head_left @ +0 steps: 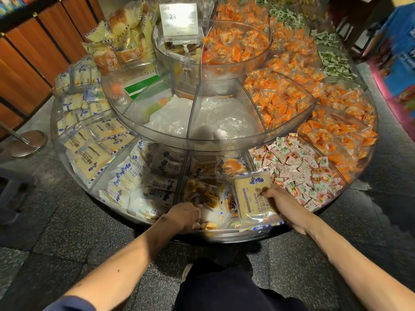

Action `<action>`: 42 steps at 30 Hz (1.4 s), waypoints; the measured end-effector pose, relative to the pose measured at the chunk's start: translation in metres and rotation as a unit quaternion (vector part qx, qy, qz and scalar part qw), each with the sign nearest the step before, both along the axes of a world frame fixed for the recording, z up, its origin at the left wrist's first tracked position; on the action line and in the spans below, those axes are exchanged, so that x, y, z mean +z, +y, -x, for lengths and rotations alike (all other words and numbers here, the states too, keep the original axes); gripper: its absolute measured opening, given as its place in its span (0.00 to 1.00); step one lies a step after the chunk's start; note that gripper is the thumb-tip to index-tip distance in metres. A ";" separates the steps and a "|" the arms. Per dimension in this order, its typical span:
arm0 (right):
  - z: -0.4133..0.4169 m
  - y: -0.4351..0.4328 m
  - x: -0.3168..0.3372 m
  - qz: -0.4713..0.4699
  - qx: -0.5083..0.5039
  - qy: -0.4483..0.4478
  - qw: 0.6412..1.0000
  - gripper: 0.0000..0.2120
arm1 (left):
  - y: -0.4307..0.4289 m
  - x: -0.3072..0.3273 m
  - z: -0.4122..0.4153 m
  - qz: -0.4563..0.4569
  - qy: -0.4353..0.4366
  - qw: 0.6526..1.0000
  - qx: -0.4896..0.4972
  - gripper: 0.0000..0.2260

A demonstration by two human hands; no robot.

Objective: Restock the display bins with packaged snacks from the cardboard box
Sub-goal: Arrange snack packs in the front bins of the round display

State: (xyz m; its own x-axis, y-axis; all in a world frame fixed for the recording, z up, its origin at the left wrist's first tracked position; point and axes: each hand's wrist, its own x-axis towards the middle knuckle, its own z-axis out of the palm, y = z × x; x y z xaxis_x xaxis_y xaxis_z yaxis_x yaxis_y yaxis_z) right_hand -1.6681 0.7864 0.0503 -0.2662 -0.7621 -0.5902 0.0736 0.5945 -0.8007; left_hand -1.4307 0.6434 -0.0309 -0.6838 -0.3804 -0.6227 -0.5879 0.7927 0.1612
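Right hand [285,207] pinches a flat toast packet [253,196] by its right edge, thumb on top and fingers underneath, clamped on it. The packet is tilted, its lower end over the front rim of the near bin [222,232] and its upper end leaning in over that bin's right side.

Left hand [186,217] is just left of the held packet, knuckles up, fingers curled down into the same bin onto the mixed bread packets [208,191]. Cannot tell whether it holds one or only touches the pile.

Right of the grip, next compartment over: small pink-and-white sweets [296,169], heaped. Left of the left hand: a compartment of white-and-blue packets [139,180], piled loosely.

Beyond the grip, one level up, the middle tier [193,122] has clear-walled compartments holding crumpled clear plastic. Past the pink sweets and curving away to the right are orange sweets [336,135], filling several bins on all tiers.

Farthest from the hands: a price sign [178,20] clipped on the top bowl, its digits blurred, and green sweets [334,63] at the far right edge of the stand.
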 end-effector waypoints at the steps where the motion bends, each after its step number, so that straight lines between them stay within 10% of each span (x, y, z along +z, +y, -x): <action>1: 0.001 -0.001 -0.002 0.001 -0.007 -0.001 1.000 0.09 | -0.002 0.001 0.001 0.001 0.008 1.000 0.002 0.11; 5: 0.003 -0.003 -0.005 -0.006 0.013 0.022 1.000 0.13 | -0.009 0.013 0.008 -0.025 0.175 0.982 0.061 0.07; 9: -0.002 -0.008 -0.003 0.003 0.080 0.049 0.996 0.17 | -0.010 0.040 0.023 -0.211 0.363 0.865 0.273 0.19; 14: -0.019 -0.022 0.004 0.015 0.207 0.081 0.975 0.20 | -0.007 0.063 0.023 -0.415 0.372 0.768 0.315 0.22; 19: -0.046 -0.047 0.020 0.045 0.267 0.104 0.957 0.11 | -0.015 0.062 -0.007 -0.413 0.380 0.789 0.252 0.15; 32: -0.149 -0.146 -0.007 0.091 0.053 -0.020 0.994 0.12 | -0.102 0.089 -0.133 -0.238 0.450 0.733 0.451 0.10; 42: -0.287 -0.284 -0.035 0.075 -0.127 0.016 0.989 0.18 | -0.264 0.051 -0.237 -0.343 0.415 0.696 0.474 0.17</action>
State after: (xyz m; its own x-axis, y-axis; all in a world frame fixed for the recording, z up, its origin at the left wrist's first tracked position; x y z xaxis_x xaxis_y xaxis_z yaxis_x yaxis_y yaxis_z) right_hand -1.3807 0.5023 0.0148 -0.4778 -0.7460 -0.4639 0.1786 0.4346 -0.8827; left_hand -1.1938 0.3794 0.0201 -0.5598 -0.7143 -0.4199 -0.2722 -0.3201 0.9075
